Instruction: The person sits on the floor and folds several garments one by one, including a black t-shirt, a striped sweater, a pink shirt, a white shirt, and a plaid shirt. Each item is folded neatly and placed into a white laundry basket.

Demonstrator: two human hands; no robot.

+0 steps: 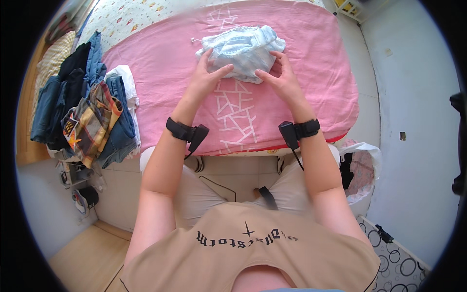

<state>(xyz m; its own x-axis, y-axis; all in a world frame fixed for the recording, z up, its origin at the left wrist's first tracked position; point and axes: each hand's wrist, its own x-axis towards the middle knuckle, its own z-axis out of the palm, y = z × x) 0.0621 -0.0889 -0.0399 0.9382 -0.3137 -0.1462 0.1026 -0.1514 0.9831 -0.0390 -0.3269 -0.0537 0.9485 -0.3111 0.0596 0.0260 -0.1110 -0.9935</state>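
Observation:
A light blue and white knitted garment (242, 51) lies bunched on a pink bed cover (164, 84) in front of me. At its left edge is my left hand (212, 71), fingers spread, with the fingertips at the fabric. My right hand (279, 71) is at the garment's right edge, thumb and fingers apart around the near right corner. Neither hand is closed on the fabric; whether the fingertips press it I cannot tell. A short drawstring with a small end (195, 40) sticks out at the garment's far left.
Folded jeans (118, 120), a plaid shirt (96, 120) and other clothes are piled at the bed's left side. A white plastic bag (375, 164) holding fabric stands on the floor at the right, near the wall (412, 102). A patterned sheet (124, 18) shows beyond the cover.

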